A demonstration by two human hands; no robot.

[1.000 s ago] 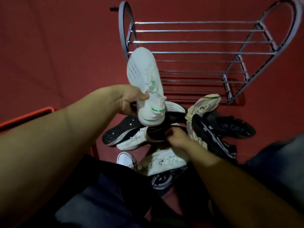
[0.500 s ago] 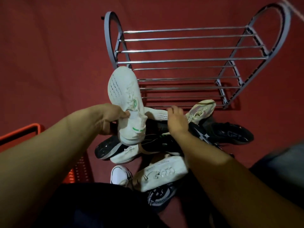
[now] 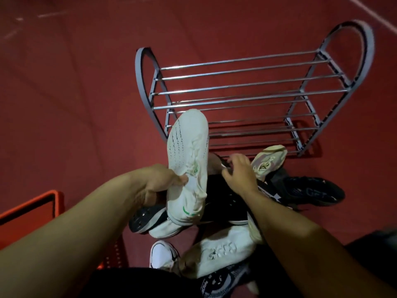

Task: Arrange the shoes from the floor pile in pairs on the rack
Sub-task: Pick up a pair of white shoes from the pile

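My left hand (image 3: pixel 159 184) grips a white knit shoe with green marks (image 3: pixel 189 160) by its side and holds it toe-up above the pile. My right hand (image 3: pixel 238 176) is down on the shoe pile, fingers and thumb curled on the white edge of a shoe (image 3: pixel 223 166) that is mostly hidden. Around it lie a beige shoe (image 3: pixel 268 162), a black shoe (image 3: pixel 309 190), another white knit shoe (image 3: pixel 221 252) and a black-soled shoe (image 3: pixel 144 219). The grey metal rack (image 3: pixel 146 87) stands just beyond the pile, and nothing lies on its visible bars.
An orange-red plastic crate (image 3: pixel 43 203) stands at my left, close to my left forearm. The floor is red all around. My dark-clothed legs fill the bottom edge, with a white shoe with a black mark (image 3: pixel 163 254) and a patterned black shoe (image 3: pixel 223 280) beside them.
The white shoe in my left hand has come down and nearer to me. My right hand has moved up the pile toward the rack and curled onto a shoe's edge.
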